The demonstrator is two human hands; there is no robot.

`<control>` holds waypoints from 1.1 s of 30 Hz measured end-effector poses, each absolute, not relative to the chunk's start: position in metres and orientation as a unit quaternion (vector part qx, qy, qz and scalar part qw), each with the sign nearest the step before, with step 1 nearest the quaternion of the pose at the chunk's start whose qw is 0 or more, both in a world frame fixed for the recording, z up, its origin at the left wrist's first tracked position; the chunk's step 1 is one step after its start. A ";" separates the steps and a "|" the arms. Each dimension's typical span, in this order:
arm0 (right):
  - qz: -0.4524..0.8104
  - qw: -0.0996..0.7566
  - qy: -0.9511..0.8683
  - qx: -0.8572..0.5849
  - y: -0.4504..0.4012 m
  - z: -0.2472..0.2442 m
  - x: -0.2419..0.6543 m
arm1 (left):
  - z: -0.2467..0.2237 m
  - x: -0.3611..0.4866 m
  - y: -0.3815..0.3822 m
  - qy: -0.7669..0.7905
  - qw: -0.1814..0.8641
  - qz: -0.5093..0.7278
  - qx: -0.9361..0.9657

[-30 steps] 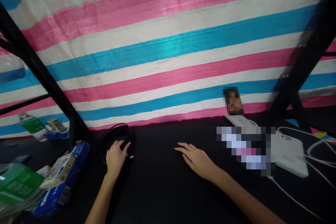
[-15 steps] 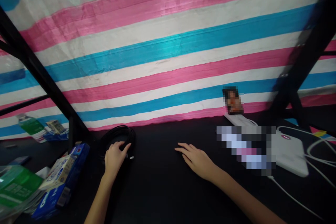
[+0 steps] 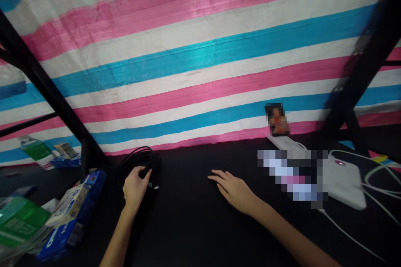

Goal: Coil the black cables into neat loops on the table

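A coiled black cable (image 3: 140, 154) lies on the dark tabletop (image 3: 178, 225), left of the middle. My left hand (image 3: 136, 185) is closed on the near side of the coil, thumb against fingers. The coil's far side looks slightly raised; whether all of it is off the table I cannot tell. A small light-coloured plug (image 3: 156, 187) shows just right of the thumb. My right hand (image 3: 233, 190) rests flat on the table, palm down with fingers stretched out, and holds nothing. Between the two hands lies bare tabletop.
On the left are a blue snack box (image 3: 67, 233), a cream-coloured packet (image 3: 67, 206) and green-labelled bottles (image 3: 21, 221). To the right lie a white flat device (image 3: 343, 181), white cables (image 3: 351, 235) and blurred-out items. Black frame posts (image 3: 46, 85) stand before a striped sheet (image 3: 194, 58).
My left hand has closed its thumb and fingers on the cable coil, whose loops have shifted and risen slightly. My right hand has stayed in place.
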State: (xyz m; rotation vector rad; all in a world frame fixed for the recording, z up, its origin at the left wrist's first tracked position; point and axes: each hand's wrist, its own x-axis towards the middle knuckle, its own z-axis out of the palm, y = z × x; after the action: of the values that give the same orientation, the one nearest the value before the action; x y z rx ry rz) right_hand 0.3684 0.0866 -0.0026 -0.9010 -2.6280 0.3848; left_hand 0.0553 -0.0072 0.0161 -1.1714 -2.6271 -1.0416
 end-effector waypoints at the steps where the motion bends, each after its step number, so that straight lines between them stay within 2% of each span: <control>1: 0.136 0.168 -0.924 -0.317 0.087 -0.003 0.369 | 0.016 0.055 -0.007 -0.858 0.039 -0.340 -0.382; 12: 0.137 0.171 -0.923 -0.317 0.088 -0.004 0.368 | 0.023 0.056 -0.012 -0.856 0.046 -0.380 -0.348; 22: 0.139 0.172 -0.922 -0.318 0.088 -0.004 0.368 | 0.031 0.071 -0.018 -0.829 0.270 -0.441 -0.211; 28: 0.141 0.179 -0.920 -0.318 0.088 -0.005 0.368 | 0.022 0.092 -0.020 -0.758 0.366 -0.406 -0.355; 33: 0.197 0.227 -0.888 -0.348 0.086 -0.004 0.366 | 0.013 0.126 -0.019 -0.581 0.422 -0.369 -0.590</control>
State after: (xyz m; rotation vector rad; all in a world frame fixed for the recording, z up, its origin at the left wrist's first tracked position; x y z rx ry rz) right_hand 0.3656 0.0861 -0.0040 -0.9596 -2.4462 0.5439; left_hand 0.1260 -0.0186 0.0130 -1.4760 -1.4550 -0.9248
